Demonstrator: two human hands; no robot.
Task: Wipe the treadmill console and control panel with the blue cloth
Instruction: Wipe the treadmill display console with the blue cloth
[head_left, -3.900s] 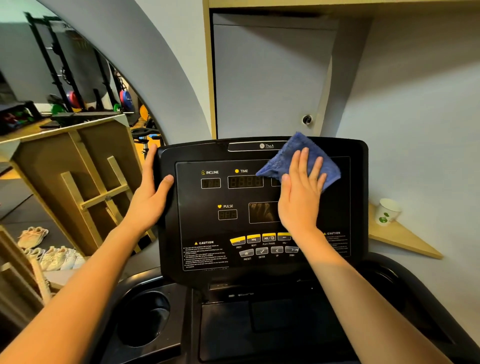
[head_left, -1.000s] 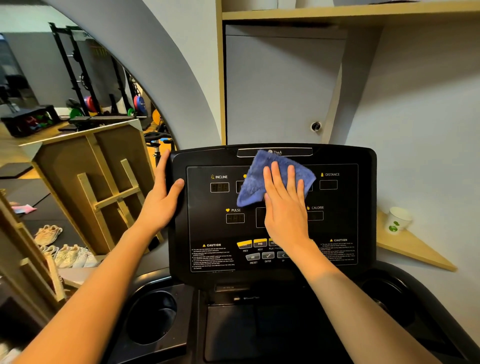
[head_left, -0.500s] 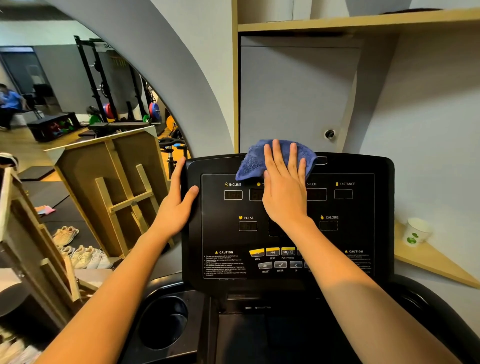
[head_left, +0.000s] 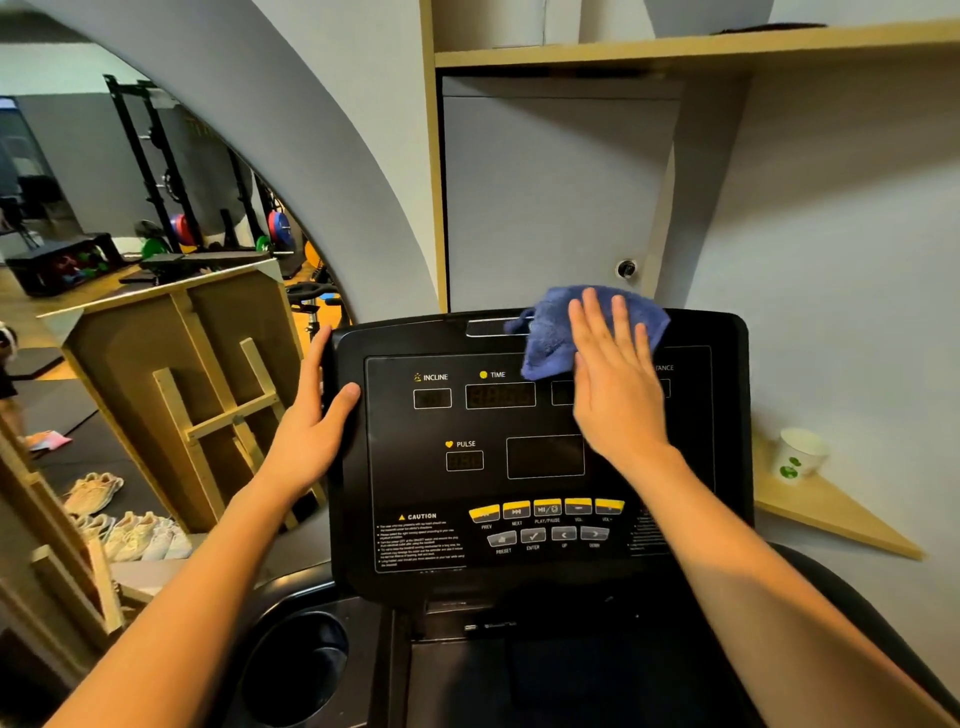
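Grey walls, a pale wooden shelf across the top of the frame and a curved mirror in the upper left frame a black treadmill console (head_left: 540, 457) that fills the centre. Low on its face the right hand (head_left: 613, 384) lies flat, fingers spread and together with the palm pressing the blue cloth (head_left: 550, 338) against the upper edge of the console, right of centre; the cloth bunches out to the left of the fingers and over the top rim, covering part of the readout row. The left hand (head_left: 311, 431) clamps the console's left edge, thumb on the front face and fingers wrapped behind, seemingly to steady the panel. The step in hand looks like wiping the top band of the display; the lower control panel (head_left: 545, 525), with its yellow and grey buttons at the bottom centre, appears not yet reached in this pass. The next move probably calls for drawing the cloth down and across the readouts toward those buttons, with light pressure so no key is pushed hard. Outward from the hands, a round cup holder (head_left: 296, 670) sits in the lower left of the frame; it looks dark and nothing can be seen inside. At the right edge a paper cup (head_left: 797, 454) stands upright on a triangular wooden ledge (head_left: 831, 514); its contents cannot be told.
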